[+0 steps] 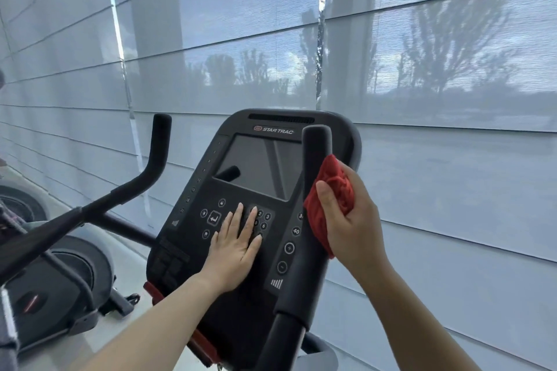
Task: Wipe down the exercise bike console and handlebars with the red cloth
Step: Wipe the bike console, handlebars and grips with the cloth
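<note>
Red, bunched fabric cloth (331, 190) gripped in right hand (351, 217), fingers curled around it, thumb across front; one loose corner hanging below the thumb. Cloth pressed against the black padded upright handlebar (313, 178) just left of the right hand, partway down from its rounded top. Left hand (238, 242) released and flat, palm down, fingers spread, resting on the black plastic exercise bike console (241, 190); fingertips over the round numbered keypad buttons (262, 220), grasping nothing. Dark rectangular display screen (259, 166) above the left hand, unlit, "STAR TRAC" lettering above it. Round "40", plus and minus buttons between the two hands. Second black curved handlebar (150, 166) well left of the left hand, upright at its tip, untouched. Pale grey translucent roller blinds (422, 69) beyond both hands, tree outlines showing through. Another dark machine base (60, 280) low, left of the left forearm, partly out of frame.
</note>
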The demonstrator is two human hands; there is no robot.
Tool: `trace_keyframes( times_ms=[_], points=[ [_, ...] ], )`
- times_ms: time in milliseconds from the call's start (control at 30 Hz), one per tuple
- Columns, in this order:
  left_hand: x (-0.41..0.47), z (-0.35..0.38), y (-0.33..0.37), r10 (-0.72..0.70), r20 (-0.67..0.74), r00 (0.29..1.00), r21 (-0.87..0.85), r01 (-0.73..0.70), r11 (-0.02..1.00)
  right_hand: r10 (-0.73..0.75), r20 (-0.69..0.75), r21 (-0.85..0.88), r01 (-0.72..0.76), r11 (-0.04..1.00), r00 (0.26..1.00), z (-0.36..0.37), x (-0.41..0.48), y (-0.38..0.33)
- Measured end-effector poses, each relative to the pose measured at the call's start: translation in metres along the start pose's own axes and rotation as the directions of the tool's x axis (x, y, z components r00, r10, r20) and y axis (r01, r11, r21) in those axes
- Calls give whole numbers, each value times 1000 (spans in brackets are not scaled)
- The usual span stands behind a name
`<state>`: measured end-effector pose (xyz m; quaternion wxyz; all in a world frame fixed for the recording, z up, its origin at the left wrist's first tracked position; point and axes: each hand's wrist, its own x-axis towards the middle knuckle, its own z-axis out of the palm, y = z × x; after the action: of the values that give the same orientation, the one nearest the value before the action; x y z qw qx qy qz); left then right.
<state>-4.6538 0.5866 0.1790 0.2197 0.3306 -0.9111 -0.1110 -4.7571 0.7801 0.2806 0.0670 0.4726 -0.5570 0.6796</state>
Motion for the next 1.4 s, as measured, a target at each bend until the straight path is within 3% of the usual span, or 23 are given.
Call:
trace_keyframes(
  times_ms=[300,567,800,867,967,1167,1400],
  points=[
    [8,-15,-14,110,54,992,96,-115,989,197,-90,-13,-199,980,976,7,-50,-2],
    [0,-29,-31,262,183,947,-52,-257,965,329,-215,-175,-367,914,920,24,-93,-34],
    [-9,-17,-41,335,144,931,-82,-326,942,361,-210,-360,-415,836,909,43,-134,-80],
    [-12,-14,-40,333,144,932,-118,-318,941,337,-169,-504,-375,778,926,50,-137,-90],
    [-12,-18,-40,337,180,924,-172,-307,936,324,-93,-757,-278,592,942,58,-136,-98],
    [-15,-23,-40,350,207,914,-206,-309,929,368,-175,-881,-312,356,913,64,-136,-103],
    [-13,-18,-39,353,200,914,-190,-318,929,295,-192,-806,-322,496,936,66,-136,-97]
  ],
)
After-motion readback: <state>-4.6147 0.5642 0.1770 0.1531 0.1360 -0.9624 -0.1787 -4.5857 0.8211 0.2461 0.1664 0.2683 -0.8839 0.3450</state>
